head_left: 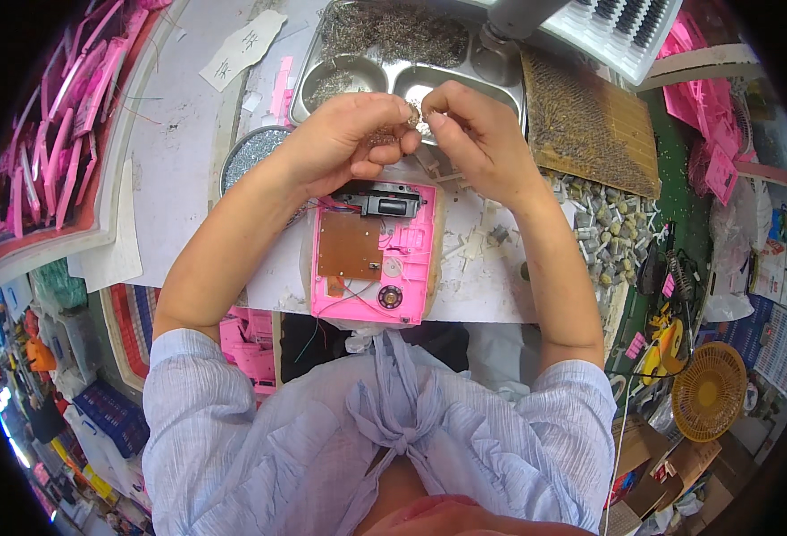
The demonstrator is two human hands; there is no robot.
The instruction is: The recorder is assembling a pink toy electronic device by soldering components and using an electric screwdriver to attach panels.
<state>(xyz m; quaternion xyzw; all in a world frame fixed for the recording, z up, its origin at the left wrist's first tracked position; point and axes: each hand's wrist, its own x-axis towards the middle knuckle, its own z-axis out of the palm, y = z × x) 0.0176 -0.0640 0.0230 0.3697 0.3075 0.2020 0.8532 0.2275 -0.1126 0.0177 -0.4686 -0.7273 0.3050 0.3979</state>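
Note:
My left hand (353, 138) is closed, with thumb and forefinger pinched and a clump of small wiry metal pieces (383, 136) showing between its fingers. Close beside it, my right hand (478, 134) pinches thumb and forefinger together; anything in that pinch is too small to name. Both hands hover over the near edge of a steel compartment tray (299, 98), whose sections hold heaps of similar wiry pieces (393, 34). Below the hands lies an open pink plastic casing (411, 308), holding a brown circuit board (349, 246), a black part (389, 204) and a round speaker-like disc (390, 297).
Left of the tray stands a round dish (255, 156) of tiny silvery parts. A brown board (590, 125) covered in small pins lies to the right, above a pile of small pale-and-tan parts (612, 228). Pink plastic pieces (63, 134) fill a bin at far left.

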